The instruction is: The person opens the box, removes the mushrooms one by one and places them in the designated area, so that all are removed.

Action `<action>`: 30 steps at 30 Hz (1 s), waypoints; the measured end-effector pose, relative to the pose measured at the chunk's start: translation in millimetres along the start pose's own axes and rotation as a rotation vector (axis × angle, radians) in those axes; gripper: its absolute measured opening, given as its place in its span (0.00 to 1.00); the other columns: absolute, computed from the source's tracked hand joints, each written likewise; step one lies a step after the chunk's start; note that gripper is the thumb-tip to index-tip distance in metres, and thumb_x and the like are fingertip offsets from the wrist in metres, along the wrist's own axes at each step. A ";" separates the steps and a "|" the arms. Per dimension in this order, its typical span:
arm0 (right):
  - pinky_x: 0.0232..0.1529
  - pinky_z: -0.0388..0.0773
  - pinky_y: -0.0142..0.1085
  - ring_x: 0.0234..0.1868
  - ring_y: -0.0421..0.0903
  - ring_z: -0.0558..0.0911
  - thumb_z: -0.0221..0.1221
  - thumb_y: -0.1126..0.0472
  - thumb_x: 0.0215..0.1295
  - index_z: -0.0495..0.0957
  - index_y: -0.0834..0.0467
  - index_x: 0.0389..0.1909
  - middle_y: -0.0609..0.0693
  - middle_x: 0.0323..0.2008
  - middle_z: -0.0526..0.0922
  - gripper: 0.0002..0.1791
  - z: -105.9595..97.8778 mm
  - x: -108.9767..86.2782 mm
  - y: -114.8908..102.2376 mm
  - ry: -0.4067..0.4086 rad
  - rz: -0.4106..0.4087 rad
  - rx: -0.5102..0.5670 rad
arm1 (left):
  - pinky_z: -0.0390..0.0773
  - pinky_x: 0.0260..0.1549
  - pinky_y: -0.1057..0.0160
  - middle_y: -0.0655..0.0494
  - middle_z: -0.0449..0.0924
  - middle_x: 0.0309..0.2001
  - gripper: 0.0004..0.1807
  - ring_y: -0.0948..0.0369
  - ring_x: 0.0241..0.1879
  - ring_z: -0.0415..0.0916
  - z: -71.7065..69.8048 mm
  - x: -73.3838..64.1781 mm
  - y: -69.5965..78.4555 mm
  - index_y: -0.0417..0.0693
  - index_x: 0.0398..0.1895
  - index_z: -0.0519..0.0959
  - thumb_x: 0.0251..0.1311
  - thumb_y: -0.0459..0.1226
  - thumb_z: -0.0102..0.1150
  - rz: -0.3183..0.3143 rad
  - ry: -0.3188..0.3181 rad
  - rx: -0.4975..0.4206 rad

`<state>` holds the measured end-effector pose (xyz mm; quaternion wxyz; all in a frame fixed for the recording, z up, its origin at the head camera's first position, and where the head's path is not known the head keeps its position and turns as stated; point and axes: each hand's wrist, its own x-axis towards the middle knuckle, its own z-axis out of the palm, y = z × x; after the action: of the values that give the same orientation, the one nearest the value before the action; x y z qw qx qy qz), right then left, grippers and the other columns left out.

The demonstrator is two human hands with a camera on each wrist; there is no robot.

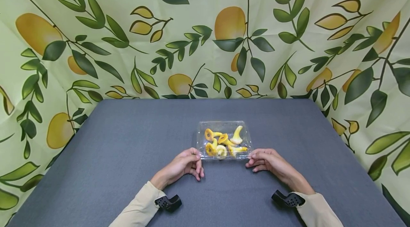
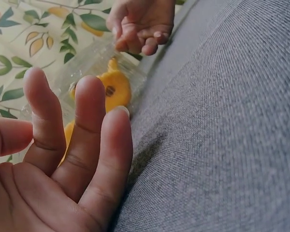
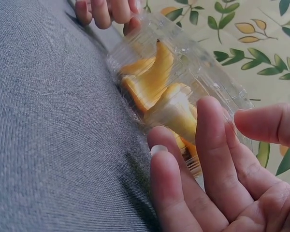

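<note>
A clear plastic container (image 1: 224,123) holds several yellow and pale trumpet-shaped mushrooms (image 1: 237,135), which look like chanterelles. At its near left corner my left hand (image 1: 185,164) pinches the edge between thumb and index finger. My right hand (image 1: 269,160) pinches the near right corner the same way. In the left wrist view, the other fingers of the left hand (image 2: 79,159) are bent loosely in front of the container. Through the clear wall in the right wrist view, mushrooms (image 3: 154,79) show behind the fingers of the right hand (image 3: 208,179).
Under the container lies a grey-blue cloth-covered table (image 1: 144,131). A curtain (image 1: 198,52) printed with leaves and yellow fruit rises behind the table and along both sides. Black wrist cameras sit at the left cuff (image 1: 168,202) and right cuff (image 1: 288,198).
</note>
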<state>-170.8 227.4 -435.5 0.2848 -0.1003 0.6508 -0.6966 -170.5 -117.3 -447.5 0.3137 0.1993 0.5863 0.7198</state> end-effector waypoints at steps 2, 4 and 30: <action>0.41 0.85 0.32 0.42 0.39 0.88 0.52 0.61 0.73 0.80 0.58 0.43 0.45 0.34 0.88 0.09 -0.4 0.2 0.6 -0.008 -0.008 0.003 | 0.84 0.31 0.64 0.61 0.79 0.23 0.03 0.63 0.29 0.82 0.3 -0.1 0.2 0.45 0.41 0.61 0.74 0.34 0.34 -0.006 -0.003 0.011; 0.41 0.85 0.32 0.41 0.39 0.88 0.52 0.62 0.73 0.80 0.59 0.43 0.45 0.34 0.88 0.09 -0.5 0.5 1.1 -0.013 -0.014 0.002 | 0.83 0.31 0.65 0.62 0.79 0.23 0.03 0.63 0.29 0.82 0.4 0.0 0.2 0.44 0.42 0.60 0.74 0.34 0.33 -0.007 -0.009 0.022; 0.42 0.84 0.32 0.42 0.39 0.88 0.51 0.62 0.74 0.80 0.58 0.43 0.44 0.34 0.86 0.10 -1.4 0.3 2.2 -0.009 0.001 -0.001 | 0.82 0.31 0.65 0.62 0.82 0.23 0.04 0.64 0.28 0.82 6.6 0.9 2.8 0.47 0.40 0.57 0.73 0.32 0.30 -0.022 0.007 0.005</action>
<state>-171.2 228.4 -437.8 0.2880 -0.1030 0.6498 -0.6958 -167.5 -112.3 -443.3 0.3187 0.1910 0.5914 0.7157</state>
